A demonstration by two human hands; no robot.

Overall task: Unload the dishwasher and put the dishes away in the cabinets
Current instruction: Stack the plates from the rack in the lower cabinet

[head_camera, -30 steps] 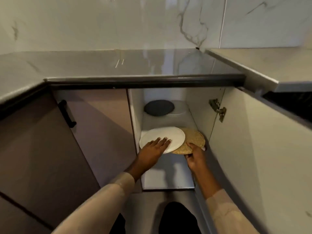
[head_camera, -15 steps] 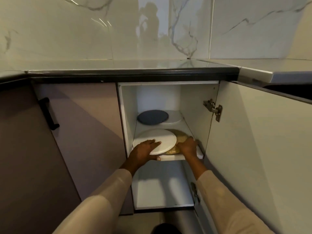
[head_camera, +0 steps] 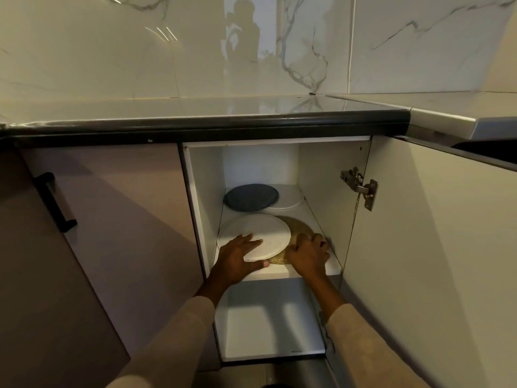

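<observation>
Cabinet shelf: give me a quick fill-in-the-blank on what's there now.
1. The left hand grips the ___ plate at its near edge.
2. The right hand holds the woven mat, which lies partly ___ the plate.
3. A dark disc sits at the ___ of the shelf.
4. The cabinet door stands ___.
Missing: white; under; back; open.

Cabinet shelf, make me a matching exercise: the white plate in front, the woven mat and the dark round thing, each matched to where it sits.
1 front white plate
2 woven mat
3 dark grey disc

A at the back of the shelf
B held by the left hand
C held by the right hand, partly beneath another item

Pairs: 1-B, 2-C, 3-A
</observation>
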